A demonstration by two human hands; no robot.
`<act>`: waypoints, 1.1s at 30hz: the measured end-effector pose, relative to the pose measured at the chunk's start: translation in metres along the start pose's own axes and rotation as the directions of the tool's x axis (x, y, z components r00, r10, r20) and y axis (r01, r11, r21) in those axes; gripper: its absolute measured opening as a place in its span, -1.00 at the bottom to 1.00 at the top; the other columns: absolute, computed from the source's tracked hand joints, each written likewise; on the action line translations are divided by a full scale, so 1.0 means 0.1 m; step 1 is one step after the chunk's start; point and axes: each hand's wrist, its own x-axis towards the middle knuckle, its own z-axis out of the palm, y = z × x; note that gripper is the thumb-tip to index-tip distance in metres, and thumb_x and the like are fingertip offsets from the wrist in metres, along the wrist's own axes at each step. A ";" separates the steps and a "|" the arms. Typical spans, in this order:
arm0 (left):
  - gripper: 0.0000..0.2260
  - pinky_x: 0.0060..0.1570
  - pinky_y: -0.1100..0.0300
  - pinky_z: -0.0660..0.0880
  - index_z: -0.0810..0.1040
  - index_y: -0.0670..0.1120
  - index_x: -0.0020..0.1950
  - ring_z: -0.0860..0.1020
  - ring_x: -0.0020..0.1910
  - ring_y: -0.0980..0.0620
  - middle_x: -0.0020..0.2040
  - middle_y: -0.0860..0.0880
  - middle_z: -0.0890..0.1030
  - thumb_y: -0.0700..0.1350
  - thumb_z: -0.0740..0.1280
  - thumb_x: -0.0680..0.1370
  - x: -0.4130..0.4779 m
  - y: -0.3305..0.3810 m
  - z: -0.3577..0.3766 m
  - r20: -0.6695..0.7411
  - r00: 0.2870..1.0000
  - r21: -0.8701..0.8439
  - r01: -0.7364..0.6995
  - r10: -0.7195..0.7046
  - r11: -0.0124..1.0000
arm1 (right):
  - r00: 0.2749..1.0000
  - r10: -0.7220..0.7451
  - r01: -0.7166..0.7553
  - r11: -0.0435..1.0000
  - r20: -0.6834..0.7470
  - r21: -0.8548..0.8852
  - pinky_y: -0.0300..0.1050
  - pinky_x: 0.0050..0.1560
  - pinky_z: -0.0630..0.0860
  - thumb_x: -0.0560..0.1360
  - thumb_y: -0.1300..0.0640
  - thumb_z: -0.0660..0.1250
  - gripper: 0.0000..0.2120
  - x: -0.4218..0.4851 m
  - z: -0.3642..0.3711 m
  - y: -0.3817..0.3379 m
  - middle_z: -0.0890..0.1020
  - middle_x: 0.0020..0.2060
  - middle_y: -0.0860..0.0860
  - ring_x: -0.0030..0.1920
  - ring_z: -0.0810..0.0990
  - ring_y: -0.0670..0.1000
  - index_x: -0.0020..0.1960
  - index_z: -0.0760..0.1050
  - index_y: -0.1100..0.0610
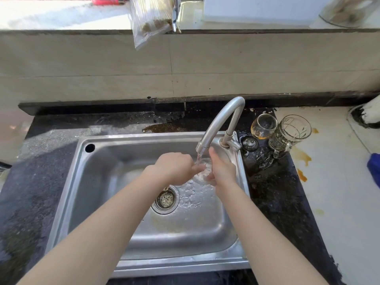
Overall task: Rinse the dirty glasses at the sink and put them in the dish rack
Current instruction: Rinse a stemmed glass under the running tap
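Note:
Over the steel sink (98, 182), both my hands meet under the running faucet (222, 120). My right hand (223, 171) grips a small clear glass (205, 170) from the right, and water pours into it. My left hand (174, 169) has its fingers in or against that glass from the left. Right of the faucet, on the dark counter, stand a stemmed glass (264, 126) with brown dregs, a glass mug (287, 134) with a handle, and a low clear glass piece (249, 143). No dish rack is in view.
The drain strainer (166, 199) sits mid-sink with water splashing beside it. Brown spills stain the pale counter (339, 182) at the right. A blue object (374, 167) shows at the right edge. A plastic bag (150, 19) hangs from the upper ledge.

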 end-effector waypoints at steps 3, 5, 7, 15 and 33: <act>-0.77 -0.22 0.12 0.51 0.56 -0.05 -0.17 0.61 -0.20 -0.06 -0.23 -0.02 0.63 0.09 0.27 0.52 0.08 0.05 -0.04 -0.137 0.989 -0.069 0.042 -0.051 0.997 | 0.978 0.206 -0.207 0.966 0.026 0.153 0.20 0.01 0.61 0.45 -0.18 0.39 -0.68 0.07 -0.09 0.12 0.34 -0.45 0.01 -0.44 0.32 -0.05 0.00 0.52 0.06; -0.83 -0.23 0.11 0.52 0.57 -0.08 -0.14 0.59 -0.20 -0.10 -0.22 -0.05 0.62 0.01 0.31 0.45 0.10 0.12 -0.04 -0.217 0.969 -0.182 0.079 -0.118 0.980 | 0.954 0.293 -0.300 0.928 0.062 0.221 0.24 0.01 0.60 0.48 -0.14 0.37 -0.72 0.08 -0.12 0.20 0.29 -0.47 0.00 -0.43 0.29 -0.05 -0.13 0.48 0.08; -0.76 -0.24 0.04 0.56 0.57 -0.14 -0.20 0.60 -0.26 -0.16 -0.27 -0.11 0.63 0.04 0.31 0.40 0.09 0.19 -0.02 -0.270 0.946 -0.350 0.075 -0.177 0.934 | 0.931 0.351 -0.364 0.879 0.099 0.307 0.22 -0.04 0.61 0.50 -0.10 0.35 -0.73 0.07 -0.14 0.27 0.25 -0.54 -0.02 -0.46 0.26 -0.07 -0.23 0.42 0.06; -0.66 -0.42 0.08 0.39 0.35 -0.22 -0.49 0.34 -0.51 -0.07 -0.55 -0.15 0.41 -0.01 0.30 0.36 0.08 0.38 0.13 -0.432 0.849 -0.778 -0.180 -0.304 0.602 | 0.866 0.464 -0.474 0.638 0.188 0.607 0.15 -0.30 0.54 0.47 0.07 0.39 -0.67 0.03 -0.12 0.45 0.22 -0.59 -0.01 -0.47 0.16 -0.06 -0.35 0.32 0.11; -0.74 -0.45 0.21 0.52 0.53 -0.22 -0.19 0.48 -0.49 0.00 -0.35 -0.08 0.53 -0.06 0.18 0.51 -0.17 0.00 -0.20 -0.036 0.944 -0.768 0.184 -0.328 0.613 | 0.961 0.277 -0.248 0.807 0.028 0.536 0.15 0.01 0.62 0.52 0.11 0.34 -0.75 -0.10 0.10 0.22 0.23 -0.46 0.01 -0.51 0.24 -0.06 -0.28 0.37 0.14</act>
